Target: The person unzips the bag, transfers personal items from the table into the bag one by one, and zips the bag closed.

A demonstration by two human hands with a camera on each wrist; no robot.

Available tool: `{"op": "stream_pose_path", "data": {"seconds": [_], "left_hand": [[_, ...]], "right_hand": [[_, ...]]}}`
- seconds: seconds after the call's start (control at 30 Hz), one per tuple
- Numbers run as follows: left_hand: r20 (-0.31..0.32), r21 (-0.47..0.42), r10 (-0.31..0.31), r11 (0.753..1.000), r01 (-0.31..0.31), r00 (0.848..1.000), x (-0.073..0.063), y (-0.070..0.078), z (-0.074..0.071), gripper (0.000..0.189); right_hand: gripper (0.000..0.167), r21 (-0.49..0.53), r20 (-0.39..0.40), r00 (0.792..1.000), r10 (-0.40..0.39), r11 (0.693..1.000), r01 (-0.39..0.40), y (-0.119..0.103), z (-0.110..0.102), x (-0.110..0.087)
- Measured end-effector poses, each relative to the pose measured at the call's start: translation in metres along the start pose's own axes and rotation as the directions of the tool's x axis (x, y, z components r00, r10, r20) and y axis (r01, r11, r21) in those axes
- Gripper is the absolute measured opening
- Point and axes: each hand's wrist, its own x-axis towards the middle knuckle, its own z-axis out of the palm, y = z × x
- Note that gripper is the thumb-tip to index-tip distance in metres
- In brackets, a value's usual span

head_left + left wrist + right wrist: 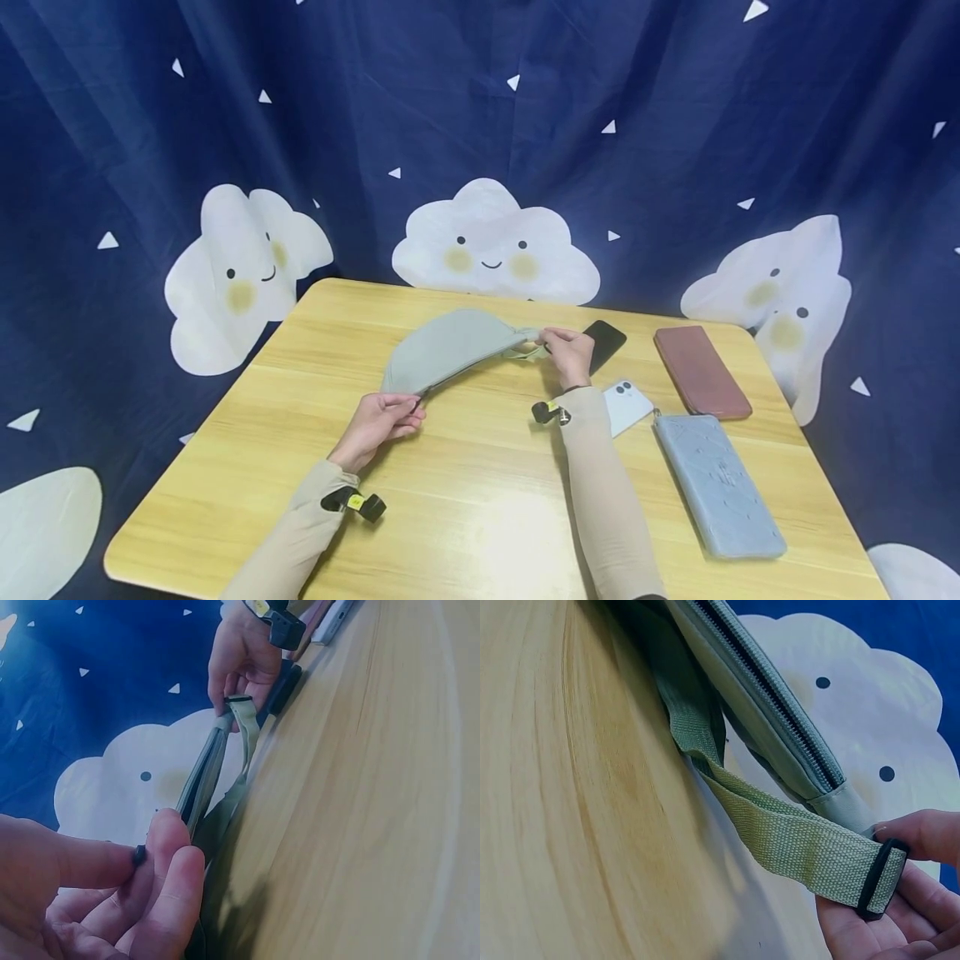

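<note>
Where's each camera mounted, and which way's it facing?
Head: on the head, facing forward and down at table and pouch; left hand, right hand, sleeves show.
Left wrist: on that wrist, facing along the pouch; both hands show.
Right wrist: on that wrist, facing strap and zip; right hand shows.
The wrist views share pouch and strap.

A hand could pass over the worktop (pixel 465 500) on the near side of the green bag (pixel 450 350), between the sleeves (pixel 611 492), and also to the bag's left, past the left hand (pixel 377 427). On the bag's right, the right hand (pixel 570 357), the black phone (pixel 609 342), the white phone (pixel 630 408), the brownish-red wallet (pixel 702 371) and the blue wallet (pixel 720 487) stood in the way. The strap (pixel 795 844) hung below the bag's right end. Behind it, the curtain (pixel 480 125) closed the passage.
</note>
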Motion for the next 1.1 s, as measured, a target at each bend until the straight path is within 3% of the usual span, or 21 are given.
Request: {"op": "stream_pose_path", "data": {"seconds": [0.8,1.1], "left_hand": [[0.067,-0.006,0.021,1.0,-0.021,0.998,-0.009,-0.003,-0.012,0.041],[0.061,0.0,-0.002,1.0,0.002,0.998,-0.013,-0.004,-0.016,0.038]], "right_hand": [[0.028,0.053,-0.007,1.0,0.021,0.998,-0.02,-0.003,-0.003,-0.001],[0.027,0.075,-0.009,0.999,0.031,0.997,-0.03,-0.002,-0.002,0.0]]}}
